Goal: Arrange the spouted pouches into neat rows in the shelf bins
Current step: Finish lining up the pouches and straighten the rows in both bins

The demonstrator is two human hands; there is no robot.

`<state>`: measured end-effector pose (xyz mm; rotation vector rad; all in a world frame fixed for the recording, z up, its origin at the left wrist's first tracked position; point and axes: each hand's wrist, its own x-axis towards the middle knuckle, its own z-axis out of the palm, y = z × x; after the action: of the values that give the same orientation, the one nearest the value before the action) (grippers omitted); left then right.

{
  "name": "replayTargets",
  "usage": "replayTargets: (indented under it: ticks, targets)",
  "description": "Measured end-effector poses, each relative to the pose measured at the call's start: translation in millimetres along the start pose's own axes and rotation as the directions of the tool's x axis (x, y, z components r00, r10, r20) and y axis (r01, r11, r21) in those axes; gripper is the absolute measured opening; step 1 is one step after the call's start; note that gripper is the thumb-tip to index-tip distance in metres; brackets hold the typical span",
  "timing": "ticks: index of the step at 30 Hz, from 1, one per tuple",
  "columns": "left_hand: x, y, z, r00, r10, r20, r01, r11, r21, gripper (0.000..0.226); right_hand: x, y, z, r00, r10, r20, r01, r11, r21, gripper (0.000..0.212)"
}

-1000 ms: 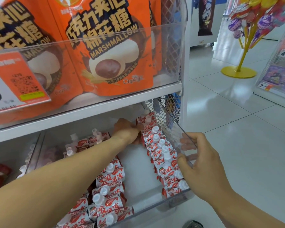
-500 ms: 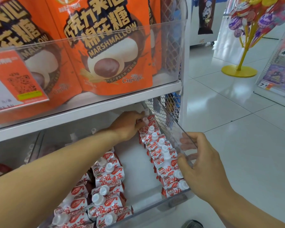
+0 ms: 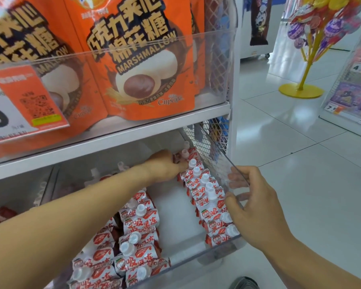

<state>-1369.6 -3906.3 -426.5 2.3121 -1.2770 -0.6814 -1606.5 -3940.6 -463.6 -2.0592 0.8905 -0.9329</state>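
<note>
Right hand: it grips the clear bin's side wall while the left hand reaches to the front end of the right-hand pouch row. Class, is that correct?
Not quite. In the head view the left hand reaches the back end of the pouch row, not the front. The right hand does grip the clear bin's side wall.

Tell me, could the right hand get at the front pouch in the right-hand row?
Probably yes: the right hand grips the bin wall beside that pouch, and the bin is open above.
</note>
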Motion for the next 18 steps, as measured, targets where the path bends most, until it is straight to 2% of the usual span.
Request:
replayTargets:
  ticks: [2,6,8,10,14,16,18]
  targets:
    - [-7,0,13,0.994,-0.038,0.098,0.057,0.979,-0.196,0.022,0,1,1,1.0,-0.002,0.009,0.002,1.0,0.003,0.043]
    - [-4,4,24,0.998,-0.032,0.062,0.052,0.937,-0.344,0.017,0,-1,2,1.0,0.002,-0.018,-0.002,1.0,0.014,0.041]
    - [-4,15,27,0.997,-0.054,0.051,0.069,0.923,-0.378,0.016,0,-1,4,0.999,0.007,-0.047,-0.006,1.0,0.015,0.04]
    - [-7,23,29,0.995,-0.065,0.074,0.089,0.915,-0.394,0.024,-1,-2,4,0.999,0.02,-0.045,-0.019,1.0,0.022,0.041]
    - [-25,29,27,0.978,-0.115,0.175,0.185,0.868,-0.461,0.015,-1,-5,2,0.999,0.042,-0.008,-0.042,0.998,0.051,0.04]
    - [-41,34,27,0.958,-0.165,0.236,0.262,0.839,-0.477,0.02,0,-3,1,1.0,0.021,-0.009,-0.021,0.999,0.038,0.038]
    - [-59,39,34,0.928,-0.124,0.352,0.301,0.806,-0.51,0.011,0,-1,2,1.0,-0.004,-0.007,0.004,1.0,0.009,0.035]
